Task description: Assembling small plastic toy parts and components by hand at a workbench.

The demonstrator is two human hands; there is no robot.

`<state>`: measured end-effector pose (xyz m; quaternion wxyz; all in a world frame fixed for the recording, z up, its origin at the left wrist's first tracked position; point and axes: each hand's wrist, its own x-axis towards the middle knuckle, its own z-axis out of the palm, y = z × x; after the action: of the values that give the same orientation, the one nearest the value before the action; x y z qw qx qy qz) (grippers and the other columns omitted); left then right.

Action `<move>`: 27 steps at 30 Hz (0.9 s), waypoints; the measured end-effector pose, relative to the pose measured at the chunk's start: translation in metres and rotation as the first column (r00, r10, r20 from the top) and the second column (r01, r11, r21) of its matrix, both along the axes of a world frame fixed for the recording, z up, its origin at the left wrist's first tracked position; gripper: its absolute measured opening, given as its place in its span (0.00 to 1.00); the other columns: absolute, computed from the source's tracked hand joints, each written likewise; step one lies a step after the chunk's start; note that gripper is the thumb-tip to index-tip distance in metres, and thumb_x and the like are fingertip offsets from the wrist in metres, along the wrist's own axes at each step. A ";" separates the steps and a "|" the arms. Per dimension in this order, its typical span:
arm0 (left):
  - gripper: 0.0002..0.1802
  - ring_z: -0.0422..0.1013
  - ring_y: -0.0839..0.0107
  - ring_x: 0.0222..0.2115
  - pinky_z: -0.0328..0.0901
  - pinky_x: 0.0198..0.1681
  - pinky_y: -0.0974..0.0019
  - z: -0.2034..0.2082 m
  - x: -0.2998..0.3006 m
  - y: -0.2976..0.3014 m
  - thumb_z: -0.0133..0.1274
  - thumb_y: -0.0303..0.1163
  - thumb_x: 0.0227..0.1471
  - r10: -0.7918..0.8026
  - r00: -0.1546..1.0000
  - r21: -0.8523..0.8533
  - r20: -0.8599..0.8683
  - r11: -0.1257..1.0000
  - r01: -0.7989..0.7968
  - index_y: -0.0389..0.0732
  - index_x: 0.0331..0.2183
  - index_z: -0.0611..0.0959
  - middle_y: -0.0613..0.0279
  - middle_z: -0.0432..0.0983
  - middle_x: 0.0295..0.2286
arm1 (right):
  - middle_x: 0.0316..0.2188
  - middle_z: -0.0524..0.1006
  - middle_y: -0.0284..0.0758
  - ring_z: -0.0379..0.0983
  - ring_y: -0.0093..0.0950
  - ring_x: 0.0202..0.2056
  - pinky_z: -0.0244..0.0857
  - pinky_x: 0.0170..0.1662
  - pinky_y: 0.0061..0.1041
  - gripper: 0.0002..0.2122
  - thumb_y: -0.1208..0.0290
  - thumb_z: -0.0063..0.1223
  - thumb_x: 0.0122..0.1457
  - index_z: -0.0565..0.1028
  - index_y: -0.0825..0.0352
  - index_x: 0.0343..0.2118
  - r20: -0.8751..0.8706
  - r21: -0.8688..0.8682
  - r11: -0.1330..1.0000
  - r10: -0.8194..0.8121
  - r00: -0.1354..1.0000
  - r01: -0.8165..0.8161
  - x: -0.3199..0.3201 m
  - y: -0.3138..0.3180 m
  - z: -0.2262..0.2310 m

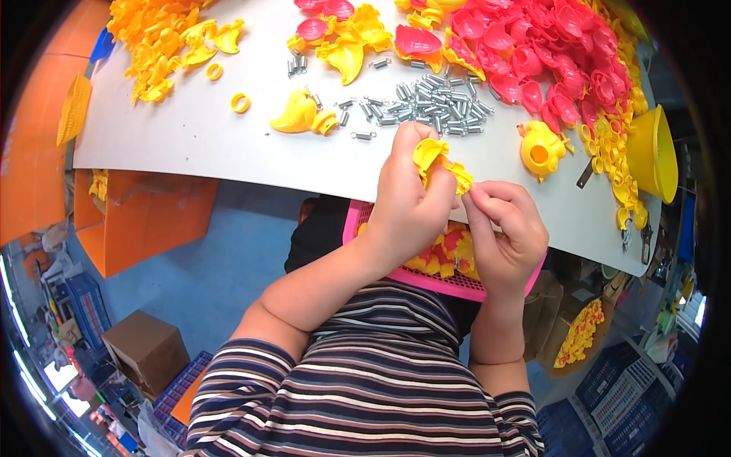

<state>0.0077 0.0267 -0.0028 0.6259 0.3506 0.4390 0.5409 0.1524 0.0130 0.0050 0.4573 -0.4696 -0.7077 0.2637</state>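
My left hand (407, 198) is closed round a small curved yellow plastic part (431, 154), held up over the table's front edge. Its hollow side shows, and my fingers cover much of it. Against its right end, the thumb and fingertips of my right hand (506, 232) are pinched together. What sits between those fingertips is too small to make out. Just beyond my hands lies a loose pile of metal springs (434, 103). A round yellow plastic piece with a hole (539, 151) rests to the right, and a yellow molded piece (295, 114) to the left.
A pink basket (438, 286) of yellow and red pieces sits at my lap under the table edge. Red plastic cups (533, 53) heap at the back right, yellow parts (152, 46) at the back left. A yellow cone-shaped container (655, 156) stands at the right edge.
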 end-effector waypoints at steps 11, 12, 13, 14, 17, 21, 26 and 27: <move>0.16 0.66 0.83 0.31 0.63 0.35 0.77 0.005 -0.012 0.001 0.57 0.21 0.42 -0.128 0.975 0.093 -0.182 0.985 0.146 0.40 0.35 0.70 0.66 0.68 0.31 | 0.37 0.76 0.36 0.72 0.20 0.36 0.66 0.41 0.17 0.07 0.86 0.54 0.54 0.76 0.75 0.36 -0.584 -0.292 0.938 -0.020 0.811 -0.187 0.003 0.000 -0.007; 0.16 0.66 0.83 0.32 0.63 0.36 0.77 0.005 -0.012 0.001 0.57 0.22 0.43 -0.139 0.981 0.103 -0.136 0.983 0.154 0.39 0.35 0.71 0.67 0.69 0.32 | 0.37 0.76 0.36 0.72 0.20 0.36 0.66 0.41 0.16 0.06 0.85 0.54 0.55 0.76 0.76 0.37 -0.604 -0.353 0.915 -0.063 0.794 -0.196 0.004 -0.001 -0.004; 0.16 0.66 0.83 0.32 0.63 0.36 0.77 0.005 -0.011 0.001 0.57 0.22 0.43 -0.139 0.981 0.103 -0.137 0.983 0.154 0.39 0.35 0.71 0.67 0.69 0.32 | 0.36 0.75 0.35 0.72 0.20 0.35 0.66 0.40 0.16 0.06 0.84 0.53 0.56 0.75 0.76 0.37 -0.622 -0.412 0.887 -0.107 0.776 -0.208 0.005 -0.001 -0.003; 0.16 0.66 0.83 0.32 0.63 0.36 0.77 0.004 -0.010 0.001 0.57 0.22 0.43 -0.122 0.988 0.090 -0.096 0.987 0.131 0.38 0.36 0.71 0.67 0.69 0.31 | 0.36 0.75 0.35 0.72 0.20 0.35 0.66 0.40 0.16 0.06 0.84 0.53 0.56 0.75 0.76 0.37 -0.623 -0.412 0.887 -0.107 0.775 -0.208 0.005 -0.001 -0.004; 0.15 0.66 0.83 0.31 0.63 0.36 0.76 0.003 -0.009 0.000 0.56 0.23 0.42 -0.107 0.990 0.070 -0.093 0.991 0.113 0.38 0.36 0.72 0.68 0.69 0.31 | 0.35 0.75 0.35 0.72 0.20 0.34 0.66 0.39 0.16 0.05 0.83 0.53 0.56 0.75 0.76 0.35 -0.628 -0.494 0.832 -0.140 0.766 -0.252 0.008 -0.002 -0.004; 0.14 0.66 0.83 0.31 0.62 0.35 0.77 0.010 -0.008 0.000 0.56 0.23 0.41 -0.116 0.988 0.014 -0.102 0.993 0.118 0.38 0.35 0.73 0.68 0.69 0.30 | 0.33 0.74 0.35 0.71 0.18 0.32 0.65 0.36 0.14 0.04 0.83 0.53 0.56 0.75 0.76 0.34 -0.549 -0.454 0.859 -0.061 0.834 -0.237 0.010 -0.004 0.002; 0.12 0.67 0.82 0.31 0.64 0.36 0.76 0.015 -0.007 -0.001 0.56 0.23 0.40 -0.165 0.975 -0.018 -0.148 0.986 0.164 0.36 0.33 0.76 0.67 0.72 0.29 | 0.33 0.73 0.36 0.69 0.17 0.30 0.63 0.34 0.12 0.04 0.84 0.55 0.55 0.75 0.76 0.33 -0.486 -0.378 0.911 -0.045 0.873 -0.163 0.009 -0.010 0.003; 0.11 0.68 0.81 0.31 0.64 0.36 0.76 0.013 -0.006 -0.002 0.56 0.23 0.40 -0.172 0.974 0.013 -0.147 0.984 0.176 0.36 0.32 0.77 0.66 0.72 0.29 | 0.33 0.73 0.35 0.69 0.17 0.30 0.62 0.34 0.12 0.04 0.84 0.55 0.55 0.75 0.75 0.33 -0.493 -0.364 0.917 -0.043 0.869 -0.162 0.010 -0.012 0.002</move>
<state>0.0014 0.0244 0.0100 0.6326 0.4342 0.4439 0.4628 0.1623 0.0015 0.0074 0.5096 -0.4466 -0.5147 0.5254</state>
